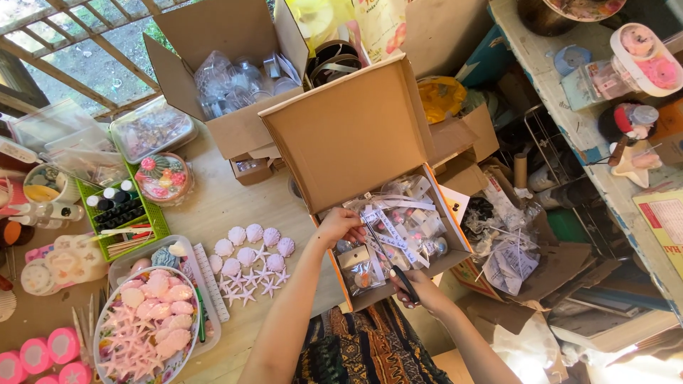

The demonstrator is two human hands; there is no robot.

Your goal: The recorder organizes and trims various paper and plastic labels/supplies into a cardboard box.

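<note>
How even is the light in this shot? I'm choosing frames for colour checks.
Head view: uneven. Sun through the lattice lights the table warmly; the bottom right corner is blown out to white; the shelf area on the right sits in shade. The open box and both hands, left and right, look sharp. Straight edges bow towards the borders.

Both bare forearms reach forward toward the open cardboard box [370, 142]. The left hand [340, 226] hangs over the box's near left corner, fingers curled and pinched together. The right hand [415, 288] sits at the box's near edge, closed in a grip, wrist bent inward.
</note>
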